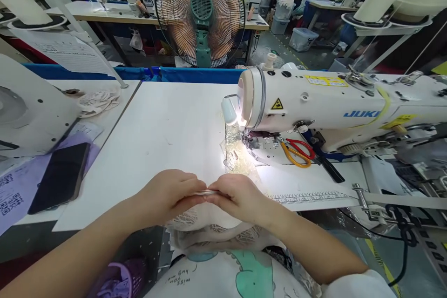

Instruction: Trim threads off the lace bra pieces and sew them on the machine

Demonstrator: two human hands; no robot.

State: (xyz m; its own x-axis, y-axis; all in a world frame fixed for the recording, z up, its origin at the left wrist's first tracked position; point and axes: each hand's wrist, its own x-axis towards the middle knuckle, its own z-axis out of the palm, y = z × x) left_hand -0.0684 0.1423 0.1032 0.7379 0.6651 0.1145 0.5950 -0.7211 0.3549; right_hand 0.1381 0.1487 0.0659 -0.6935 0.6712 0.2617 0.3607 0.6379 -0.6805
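My left hand [176, 194] and my right hand [235, 196] meet at the table's front edge. Both pinch the folded edge of a pale lace fabric [206, 192] between thumb and fingers. The rest of the fabric hangs in layers below the hands, over my lap. Ahead and to the right stands a white JUKI sewing machine [314, 100], its lamp lighting the needle area. Under that light, a strip of clear, shiny material [233, 146] lies beside the needle plate. Scissors with red and orange handles [296, 151] rest on the machine bed.
A black phone [59, 177] lies on purple paper at the left, near another machine [35, 107]. Folded lace pieces [99, 101] sit behind it. A large fan [200, 14] stands beyond the blue-edged table [167, 121]. A purple basket [122, 279] is below left.
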